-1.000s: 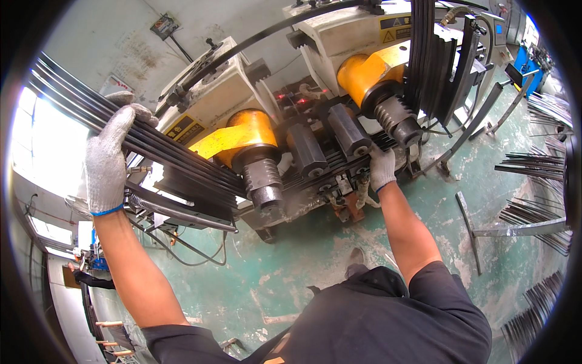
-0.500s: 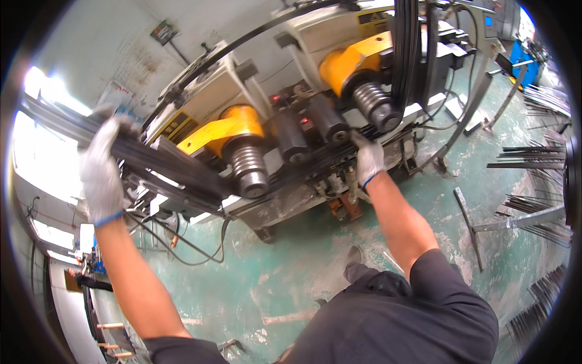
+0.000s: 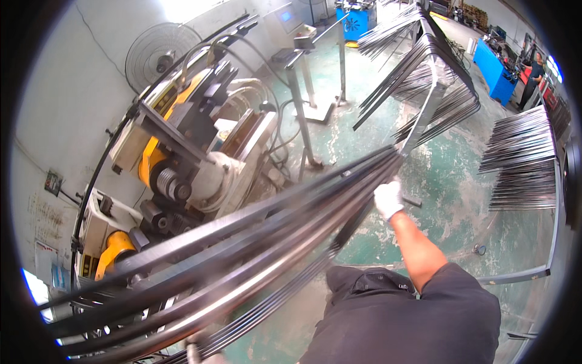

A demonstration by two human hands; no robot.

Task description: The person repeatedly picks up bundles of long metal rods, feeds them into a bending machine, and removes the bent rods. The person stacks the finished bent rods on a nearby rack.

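Note:
A bundle of long dark metal bars (image 3: pixel 242 261) stretches across my front from the lower left to the rack at the middle right, blurred by motion. My right hand (image 3: pixel 388 199), in a white knitted glove, is closed around the bundle near its far right end. A short bar end sticks out just beyond that hand. At the bottom edge my left hand (image 3: pixel 203 353), also gloved, is partly cut off and smeared. Its fingers appear curled against the lower bars of the bundle.
A bending machine (image 3: pixel 209 176) with yellow arms and ridged rollers stands on the left. Bent dark bars hang on a metal rack (image 3: pixel 433 91) ahead, and more on a second rack (image 3: pixel 555 200) at right. A wall fan (image 3: pixel 162 60), blue machine (image 3: pixel 494 70) and person (image 3: pixel 533 79) are farther off.
My view has turned right, away from the machine's front toward the racks. The bars have come away from the rollers and now slant across my body, with both hands moved along.

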